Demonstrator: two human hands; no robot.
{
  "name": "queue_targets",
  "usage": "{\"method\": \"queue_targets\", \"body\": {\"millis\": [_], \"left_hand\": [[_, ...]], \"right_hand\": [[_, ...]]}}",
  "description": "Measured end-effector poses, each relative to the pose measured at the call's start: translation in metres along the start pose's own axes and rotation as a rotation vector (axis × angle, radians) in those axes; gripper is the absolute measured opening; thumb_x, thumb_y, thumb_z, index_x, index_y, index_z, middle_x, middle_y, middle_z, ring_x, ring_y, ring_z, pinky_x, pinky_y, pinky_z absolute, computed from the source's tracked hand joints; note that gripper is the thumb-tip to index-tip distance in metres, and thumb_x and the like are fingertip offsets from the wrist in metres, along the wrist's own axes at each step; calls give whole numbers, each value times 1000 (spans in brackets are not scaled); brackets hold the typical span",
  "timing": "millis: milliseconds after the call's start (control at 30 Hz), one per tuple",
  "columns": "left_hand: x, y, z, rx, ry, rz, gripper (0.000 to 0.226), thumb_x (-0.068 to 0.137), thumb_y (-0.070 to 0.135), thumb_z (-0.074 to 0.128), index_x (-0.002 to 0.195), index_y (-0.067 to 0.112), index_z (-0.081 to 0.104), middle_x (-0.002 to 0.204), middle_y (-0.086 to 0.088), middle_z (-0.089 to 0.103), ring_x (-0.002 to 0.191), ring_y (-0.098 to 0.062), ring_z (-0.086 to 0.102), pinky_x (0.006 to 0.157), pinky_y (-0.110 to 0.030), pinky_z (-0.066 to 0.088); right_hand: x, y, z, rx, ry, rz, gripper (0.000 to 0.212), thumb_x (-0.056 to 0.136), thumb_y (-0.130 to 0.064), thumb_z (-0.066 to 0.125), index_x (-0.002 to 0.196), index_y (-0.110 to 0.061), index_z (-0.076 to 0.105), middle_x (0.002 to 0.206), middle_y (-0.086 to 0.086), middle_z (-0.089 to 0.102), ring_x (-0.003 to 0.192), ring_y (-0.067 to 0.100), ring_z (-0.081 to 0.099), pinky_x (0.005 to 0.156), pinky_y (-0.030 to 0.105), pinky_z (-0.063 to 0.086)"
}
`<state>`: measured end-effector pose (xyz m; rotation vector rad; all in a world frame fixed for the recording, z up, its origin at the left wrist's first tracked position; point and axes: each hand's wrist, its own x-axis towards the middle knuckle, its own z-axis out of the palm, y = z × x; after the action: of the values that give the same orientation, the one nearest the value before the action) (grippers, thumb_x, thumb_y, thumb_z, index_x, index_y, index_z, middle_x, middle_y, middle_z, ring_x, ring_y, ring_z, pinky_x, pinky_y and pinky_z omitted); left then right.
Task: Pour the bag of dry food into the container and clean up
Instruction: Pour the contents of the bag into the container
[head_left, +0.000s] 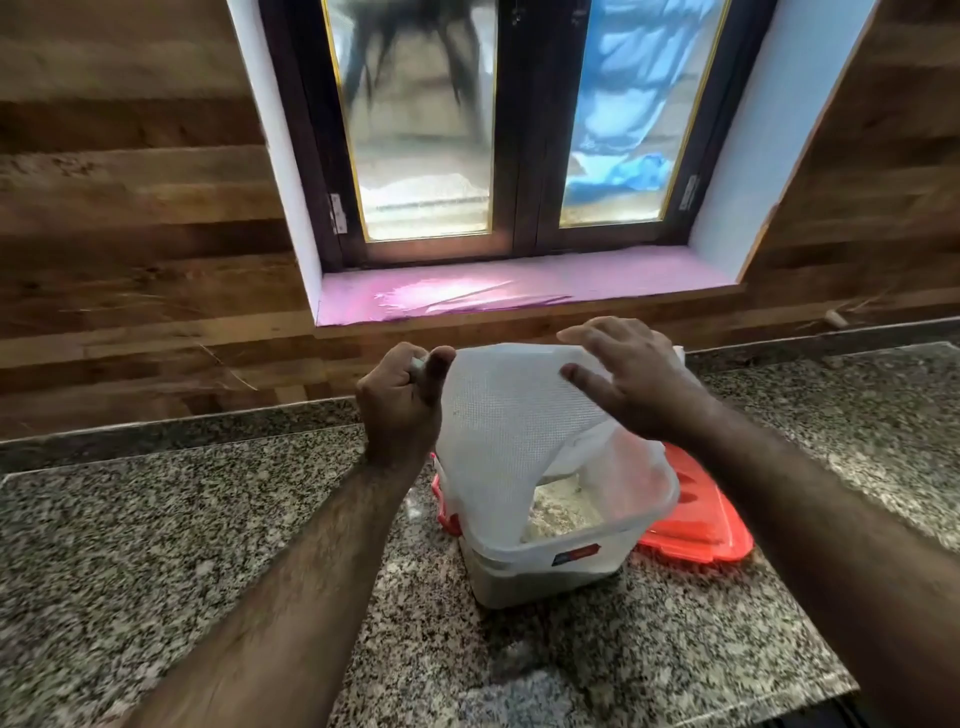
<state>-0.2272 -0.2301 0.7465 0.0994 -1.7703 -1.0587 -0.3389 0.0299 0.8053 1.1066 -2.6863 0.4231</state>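
— Bag (514, 415) up over the container (550, 566), mouth pointing down into it. White, woven-looking plastic, and it hangs slack.

— Who's got it?

— Left hand (400, 400) has the top left corner, fingers curled tight round a bunched bit of the plastic, thumb clamped over it. Right hand (631, 379) sits on the upper right edge of the bag, fingers spread and fairly straight, thumb against the front face. More a flat press than a pinch from this angle.

— And the food?

— Pale, crumbly dry food (558, 512) lies in the bottom of the container, showing just below the bag's open end. The lower edge of the bag dips inside the container's rim.

— Where does the container stand?

— On the speckled granite table (208, 545), roughly centre, between the two forearms. Clear plastic tub, squarish, with a small red and blue label on the near wall.

— Anything beside it?

— A red lid (696, 525) lies flat on the table just behind and to the right of the container, partly tucked under it. A bit of red shows at the container's left side too; whether that is the same lid, I cannot tell.

— Background?

— Wood-panelled wall, and a dark-framed window (519, 130) with a pink sill (519, 291) straight ahead.
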Motion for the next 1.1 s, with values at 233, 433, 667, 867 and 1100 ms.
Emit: {"method": "queue_targets", "body": {"millis": [233, 433, 667, 867, 1100], "left_hand": [[-2, 1, 6, -39, 78, 4, 74, 96, 75, 50, 64, 9, 51, 59, 1, 47, 52, -1, 40, 47, -23, 34], [-5, 16, 14, -79, 129, -66, 84, 95, 79, 49, 62, 1, 48, 60, 8, 42, 55, 0, 37, 49, -21, 31], [-7, 35, 18, -159, 172, -195, 72, 89, 89, 33, 82, 22, 59, 74, 17, 60, 67, 3, 56, 61, -18, 46], [-23, 56, 25, -167, 254, -319, 131, 75, 103, 10, 168, 11, 26, 170, -12, 39, 155, -20, 42, 124, -24, 34], [-53, 82, 36, -157, 130, -349, 136, 72, 105, 22, 172, 14, 4, 180, 0, 5, 152, 20, 19, 122, -9, 22]], "right_hand": [[13, -18, 26, 127, 109, -54, 59, 103, -64, 37, 122, -15, 63, 117, 1, 68, 107, 23, 62, 87, 42, 47], [21, -16, 52, 102, 237, -255, 31, 110, -40, 43, 102, -18, 63, 96, -1, 64, 84, 13, 50, 74, 46, 54], [31, 0, 41, 50, 471, -340, 32, 108, -30, 47, 87, -11, 62, 75, 5, 62, 64, 20, 55, 61, 34, 46], [46, 12, 26, 37, 452, -462, 30, 108, -29, 52, 85, -11, 57, 63, -4, 48, 50, 16, 43, 48, 26, 32], [53, 22, 41, 29, 412, -655, 38, 110, -36, 44, 85, -10, 56, 62, 5, 59, 46, 29, 57, 41, 33, 43]]}}
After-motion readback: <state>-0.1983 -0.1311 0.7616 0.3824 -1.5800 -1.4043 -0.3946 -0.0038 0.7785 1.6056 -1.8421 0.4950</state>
